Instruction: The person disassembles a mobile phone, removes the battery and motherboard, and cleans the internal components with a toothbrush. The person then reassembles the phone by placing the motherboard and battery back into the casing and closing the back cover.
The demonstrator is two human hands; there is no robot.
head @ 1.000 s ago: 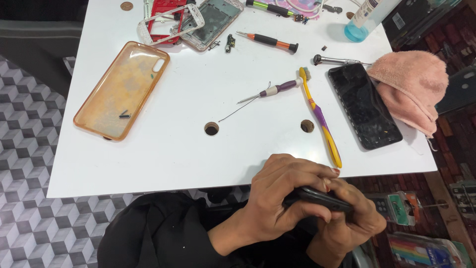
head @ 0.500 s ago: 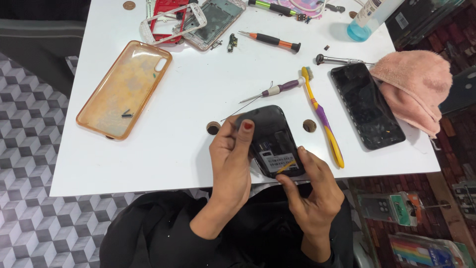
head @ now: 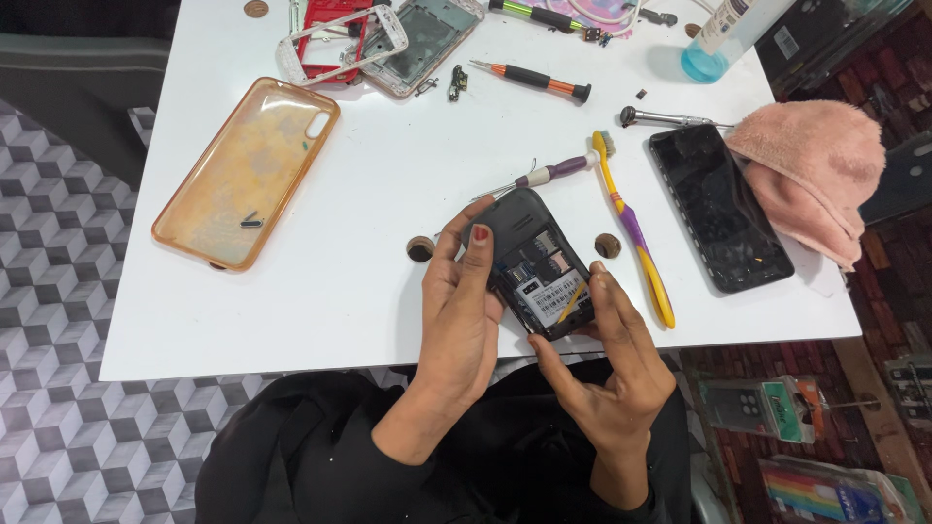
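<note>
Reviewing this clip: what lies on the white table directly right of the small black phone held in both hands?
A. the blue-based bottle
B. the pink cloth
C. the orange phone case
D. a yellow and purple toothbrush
D: the yellow and purple toothbrush lies just right of the small black phone gripped by the left hand and right hand.

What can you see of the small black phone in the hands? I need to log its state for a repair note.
The small black phone with its back cover off is a rounded, plastic-looking handset. Its open back faces up, showing a compartment with metal slots and a white label. It lies tilted, its top end over the white table and its lower end towards the person. The left hand grips its left edge and the right hand holds its lower right corner.
</note>
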